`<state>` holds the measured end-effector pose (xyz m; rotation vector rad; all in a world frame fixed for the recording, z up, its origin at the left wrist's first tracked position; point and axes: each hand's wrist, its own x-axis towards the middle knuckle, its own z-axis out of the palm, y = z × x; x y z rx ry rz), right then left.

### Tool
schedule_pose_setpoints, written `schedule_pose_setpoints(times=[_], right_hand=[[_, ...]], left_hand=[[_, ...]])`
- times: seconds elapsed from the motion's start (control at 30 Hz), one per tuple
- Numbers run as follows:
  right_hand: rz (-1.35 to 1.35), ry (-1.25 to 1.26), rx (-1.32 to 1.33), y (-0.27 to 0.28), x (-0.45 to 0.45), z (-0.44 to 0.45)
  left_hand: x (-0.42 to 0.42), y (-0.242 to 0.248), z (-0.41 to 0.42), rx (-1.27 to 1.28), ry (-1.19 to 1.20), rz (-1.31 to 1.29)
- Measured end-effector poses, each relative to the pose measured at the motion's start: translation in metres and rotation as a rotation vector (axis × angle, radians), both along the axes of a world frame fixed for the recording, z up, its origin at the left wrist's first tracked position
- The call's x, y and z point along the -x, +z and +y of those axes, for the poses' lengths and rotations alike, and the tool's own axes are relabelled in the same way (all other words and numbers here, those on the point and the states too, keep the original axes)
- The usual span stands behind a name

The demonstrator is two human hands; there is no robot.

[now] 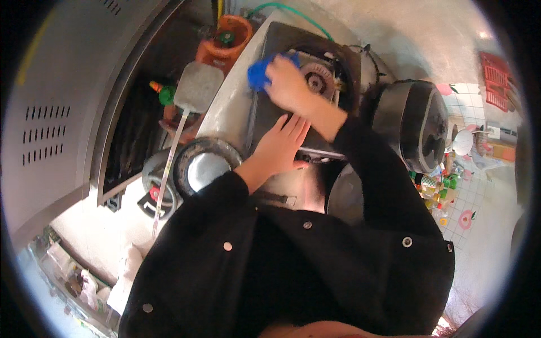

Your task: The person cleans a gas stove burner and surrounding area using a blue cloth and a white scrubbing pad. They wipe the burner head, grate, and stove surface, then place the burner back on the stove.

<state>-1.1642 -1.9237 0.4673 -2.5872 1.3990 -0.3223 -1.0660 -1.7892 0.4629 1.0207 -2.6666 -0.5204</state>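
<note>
A black gas stove (271,110) stands on the counter before me, with its round burner (316,81) uncovered. My right hand (284,80) is closed around a blue cloth (258,74) and presses it to the stove's far left part, left of the burner. The right forearm passes over the stove top. Nearer to me, my left hand (281,145) lies flat on the stove's front part, fingers pointing away and thumb out by the front edge; nothing is in it. Both hands are close together, the left below the right forearm.
Right of the stove sits a dark rice cooker (408,122). Orange gas cylinders (226,36) stand beyond the counter's left edge. A square-headed, long-handled tool (198,86) and a round pan (207,169) are on the left. Several bottles (439,186) stand at far right.
</note>
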Motion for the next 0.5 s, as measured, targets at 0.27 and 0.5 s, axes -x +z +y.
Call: schedule_pose_setpoints(times=[0.27,0.5], right_hand=[[0.003,-0.069,0.185,0.004,0.02,-0.121],[-0.009,-0.287,0.112,-0.009,0.126,-0.116]], left_hand=[[0.013,0.002,0.0,0.094,0.024,-0.071],[0.012,0.0,0.003,0.088,0.026,-0.095]])
